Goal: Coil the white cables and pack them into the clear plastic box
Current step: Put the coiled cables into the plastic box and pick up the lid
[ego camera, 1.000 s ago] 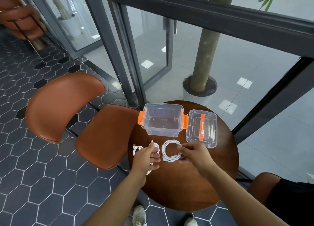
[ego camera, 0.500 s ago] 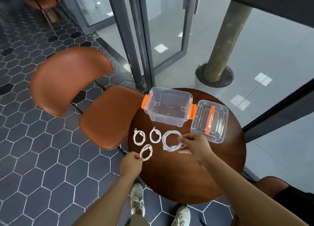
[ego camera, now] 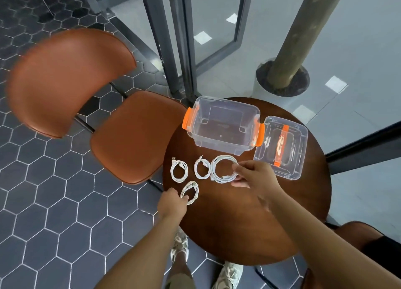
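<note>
Head view, looking down. The left hand (ego camera: 172, 204) has its fingers curled, with the tips closed on the near-left edge of a small coiled white cable (ego camera: 190, 192), which lies flat on the round dark-brown wooden table (ego camera: 238, 228) just beyond and to the right of that hand's knuckles.

The right hand (ego camera: 253, 176) pinches the right side of the large coiled white cable (ego camera: 223, 159). The forefinger lies over the far part of the loop and the thumb under its near part. The rest of this coil spreads out to the left of the fingers.

Two more white cable loops lie untouched on the table beyond the left hand. The middle white coil (ego camera: 201, 169) is just left of the large coil and appears to touch it. The far-left white coil (ego camera: 179, 171), with a plug end showing, lies apart from the middle one.

The clear plastic box (ego camera: 223, 126), rectangular with orange side latches, stands open and holds nothing. It is beyond the right hand's fingertips and slightly to their left. Its clear plastic lid (ego camera: 297, 141), crossed by an orange strip, lies flat just beyond and to the right of the right hand and beside the box.

To the left of the left forearm stands a brown leather chair (ego camera: 130, 136) on dark hexagonal floor tiles (ego camera: 54, 212).
</note>
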Tool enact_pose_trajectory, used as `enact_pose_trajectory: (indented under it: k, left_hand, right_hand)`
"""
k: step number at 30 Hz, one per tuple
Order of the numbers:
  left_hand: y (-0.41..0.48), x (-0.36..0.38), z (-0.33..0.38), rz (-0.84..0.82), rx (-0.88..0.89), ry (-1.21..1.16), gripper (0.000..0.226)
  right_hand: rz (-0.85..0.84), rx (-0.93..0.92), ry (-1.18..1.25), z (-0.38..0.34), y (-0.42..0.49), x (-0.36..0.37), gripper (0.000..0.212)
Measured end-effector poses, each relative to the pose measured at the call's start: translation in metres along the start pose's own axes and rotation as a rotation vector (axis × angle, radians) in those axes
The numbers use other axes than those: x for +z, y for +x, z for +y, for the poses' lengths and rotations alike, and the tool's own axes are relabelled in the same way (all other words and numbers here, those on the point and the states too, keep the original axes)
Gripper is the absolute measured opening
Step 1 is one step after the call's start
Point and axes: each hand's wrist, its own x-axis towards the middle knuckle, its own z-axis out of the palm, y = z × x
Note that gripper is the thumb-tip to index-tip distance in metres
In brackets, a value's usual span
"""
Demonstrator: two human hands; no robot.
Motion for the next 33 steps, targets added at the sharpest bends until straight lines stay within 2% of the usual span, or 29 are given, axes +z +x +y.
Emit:
enact_pose_trajectory:
  k: [6, 9, 11, 15, 22, 27, 33]
  left_hand:
    - [0.005, 0.008, -0.002, 0.051, 0.034, 0.0, 0.016]
    - [0.004, 0.007, 0.0, 0.048, 0.021, -0.053, 0.01]
    - [0.001, 0.006, 0.002, 0.034, 0.005, -0.109, 0.009]
    - [-0.001, 0.008, -0.002, 0.011, -0.037, -0.215, 0.026]
    - [-0.012, 0.0, -0.001, 0.021, -0.064, -0.428, 0.015]
    - [-0.035, -0.025, 0.02, 0.062, -0.028, -0.564, 0.009]
    - [-0.057, -0.065, 0.056, 0.115, 0.035, -0.636, 0.009]
  right_hand:
    - [0.007, 0.0, -0.003, -0.002, 0.005, 0.002, 0.006]
    - [0.005, 0.001, -0.001, -0.002, 0.006, 0.001, 0.005]
    - [0.005, -0.001, -0.01, -0.001, 0.006, 0.001, 0.009]
    - [0.005, -0.006, -0.016, 0.0, 0.005, -0.001, 0.01]
    - [0.013, -0.02, -0.021, 0.003, -0.002, -0.005, 0.016]
    - [0.024, -0.054, 0.03, -0.001, -0.012, -0.013, 0.006]
    - [0.043, -0.112, 0.012, -0.017, -0.017, -0.029, 0.007]
